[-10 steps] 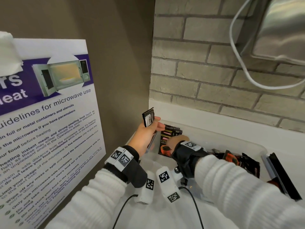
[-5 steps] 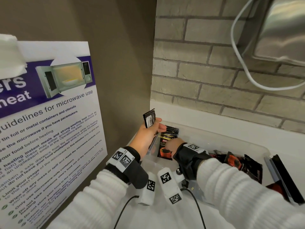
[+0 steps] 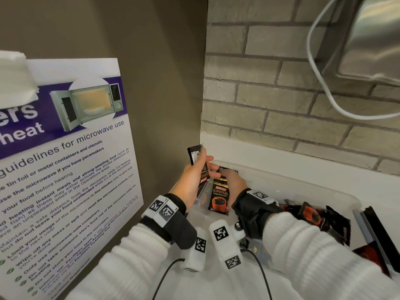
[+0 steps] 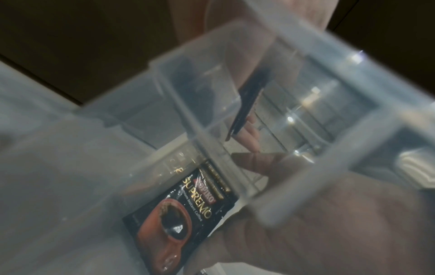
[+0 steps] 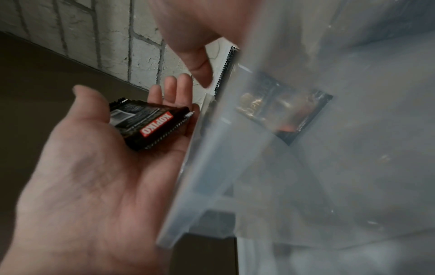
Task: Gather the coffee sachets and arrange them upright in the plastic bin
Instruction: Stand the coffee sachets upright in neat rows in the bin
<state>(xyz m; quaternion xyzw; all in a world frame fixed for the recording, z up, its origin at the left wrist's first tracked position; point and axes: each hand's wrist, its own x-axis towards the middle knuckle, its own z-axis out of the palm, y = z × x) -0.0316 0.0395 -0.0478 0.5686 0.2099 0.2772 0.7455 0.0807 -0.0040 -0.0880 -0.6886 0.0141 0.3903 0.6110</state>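
Nearest, loose black-and-orange coffee sachets [image 3: 320, 217] lie heaped in the right of the clear plastic bin [image 3: 324, 185]. Further in, the right hand [image 3: 234, 184] pinches an upright black Kopiko Supremo sachet [image 3: 219, 197] at the bin's left end. Just beyond, above the rim, the left hand [image 3: 192, 178] grips another black sachet [image 3: 198, 161], thumb on top, before the grey brick wall [image 3: 281, 100]

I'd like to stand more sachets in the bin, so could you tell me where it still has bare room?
The plastic bin shows bare floor at its near-left end, beside the upright sachet the right hand steadies. Its right end is crowded with loose sachets. The left hand holds another sachet above the left rim.
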